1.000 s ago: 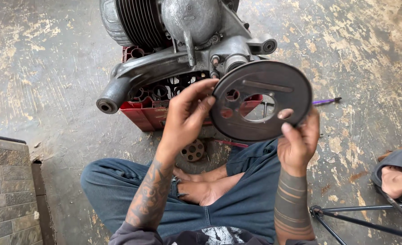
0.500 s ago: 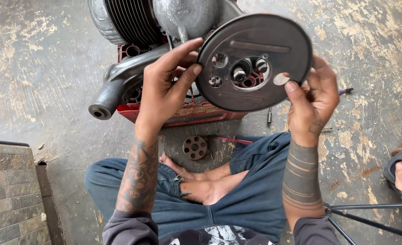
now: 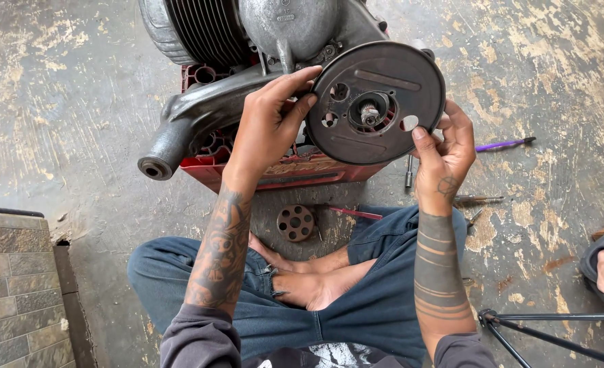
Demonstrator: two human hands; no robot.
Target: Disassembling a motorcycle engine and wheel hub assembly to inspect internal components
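Note:
Both hands hold a dark round metal plate (image 3: 384,75) with several holes against the side of a grey engine (image 3: 275,34). A splined shaft (image 3: 370,112) shows through the plate's centre hole. My left hand (image 3: 268,126) grips the plate's left edge, fingers on its face. My right hand (image 3: 445,153) grips the lower right edge, thumb near a small hole. The engine rests on a red plastic crate (image 3: 275,170).
A small round hub with holes (image 3: 295,222) lies on the concrete floor by my crossed legs. A purple-handled tool (image 3: 503,144), a socket tool (image 3: 408,174) and other tools (image 3: 478,199) lie at the right. Stone tiles (image 3: 12,286) at left, a black stand (image 3: 554,334) lower right.
The plate has been lifted from in front of my lap up to the engine and now sits over the shaft. Both hands moved up with it.

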